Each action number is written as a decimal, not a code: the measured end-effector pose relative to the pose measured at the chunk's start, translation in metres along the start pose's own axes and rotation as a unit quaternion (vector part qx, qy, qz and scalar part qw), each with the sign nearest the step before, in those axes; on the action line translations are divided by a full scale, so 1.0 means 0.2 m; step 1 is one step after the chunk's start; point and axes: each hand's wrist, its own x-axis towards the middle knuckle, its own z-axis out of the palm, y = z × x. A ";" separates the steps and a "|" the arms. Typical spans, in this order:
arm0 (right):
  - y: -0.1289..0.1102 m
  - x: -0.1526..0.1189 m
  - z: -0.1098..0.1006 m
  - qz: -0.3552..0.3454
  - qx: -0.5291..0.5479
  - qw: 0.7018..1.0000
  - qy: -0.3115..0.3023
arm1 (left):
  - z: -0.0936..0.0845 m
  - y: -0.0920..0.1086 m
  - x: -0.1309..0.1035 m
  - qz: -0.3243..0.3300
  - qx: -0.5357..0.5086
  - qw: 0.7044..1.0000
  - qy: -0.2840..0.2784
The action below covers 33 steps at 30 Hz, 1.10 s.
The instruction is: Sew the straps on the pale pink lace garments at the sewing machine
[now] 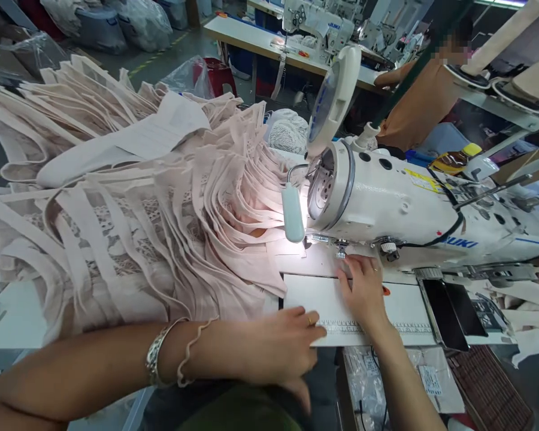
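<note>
My left hand (282,347) hovers over the front edge of the sewing table, thumb apart from the loosely bent fingers, with nothing visible in it. My right hand (363,287) reaches in under the head of the white sewing machine (386,191). Its fingers are stretched out next to the needle clamp (341,248), thumb apart; the fingertips are partly hidden by the machine. A big pile of pale pink garment pieces (233,197) with lace panels covers the table left of the needle. A white ruler strip (345,329) runs along the table's front edge.
A pale green lamp (293,212) hangs by the machine head, below a round magnifier (335,102). White paper (130,140) lies on the pile. A black phone (449,311) rests at the right. Behind, another person (422,102) sits near a second machine (318,30).
</note>
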 end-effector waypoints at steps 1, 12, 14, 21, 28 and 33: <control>-0.04 0.04 0.02 -0.020 0.037 0.999 -0.023 | -0.03 -0.04 0.01 -0.048 0.022 0.999 0.014; -0.19 0.26 0.17 -0.033 0.180 0.969 -0.163 | -0.08 -0.41 -0.07 -0.251 0.265 0.930 -0.036; -0.20 0.25 0.17 -0.015 0.187 0.970 -0.155 | -0.08 -0.45 -0.08 -0.242 0.249 0.937 -0.029; -0.24 0.23 0.18 -0.018 0.129 0.986 -0.105 | -0.06 -0.52 -0.08 -0.234 0.209 0.944 0.098; -0.24 0.23 0.17 -0.019 0.130 0.984 -0.123 | -0.15 -0.30 -0.11 -0.159 -0.286 0.945 -0.017; -0.26 0.24 0.16 -0.011 0.137 0.981 -0.139 | -0.15 -0.17 -0.11 -0.007 -0.267 0.963 -0.040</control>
